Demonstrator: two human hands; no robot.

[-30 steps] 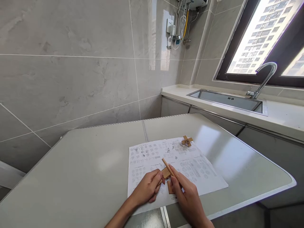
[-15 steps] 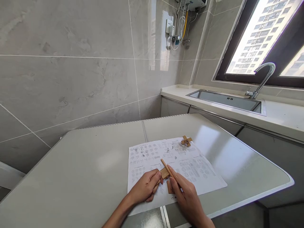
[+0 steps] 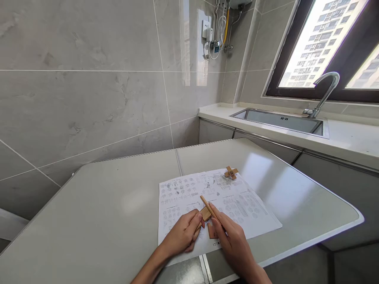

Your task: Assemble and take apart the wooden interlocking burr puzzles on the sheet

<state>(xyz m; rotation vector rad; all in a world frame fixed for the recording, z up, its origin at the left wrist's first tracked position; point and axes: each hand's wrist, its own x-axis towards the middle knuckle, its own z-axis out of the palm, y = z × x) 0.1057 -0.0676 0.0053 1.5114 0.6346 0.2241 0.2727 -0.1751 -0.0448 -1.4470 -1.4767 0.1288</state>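
Observation:
My left hand point(image 3: 186, 230) is closed around a flat wooden piece point(image 3: 206, 213), whose near end the fingers cover. Between the thumb and fingers of my right hand point(image 3: 230, 232) is a slim wooden stick point(image 3: 206, 203), slanting across the flat piece and seeming to touch it. Below them a wooden block point(image 3: 211, 231) lies on the printed sheet point(image 3: 189, 246), partly hidden by my right hand. At the sheet's far right corner rests a small cross-shaped wooden piece point(image 3: 231, 172) with a dark round mark.
The pale table point(image 3: 97, 209) has a seam across it and a raised right edge. Beyond it on the right runs a counter with a sink point(image 3: 281, 120) and a tap point(image 3: 325, 94). A tiled wall point(image 3: 89, 98) borders the far side.
The whole view has shifted slightly. Both hands keep their grips, and the stick and flat piece hold almost the same position against each other.

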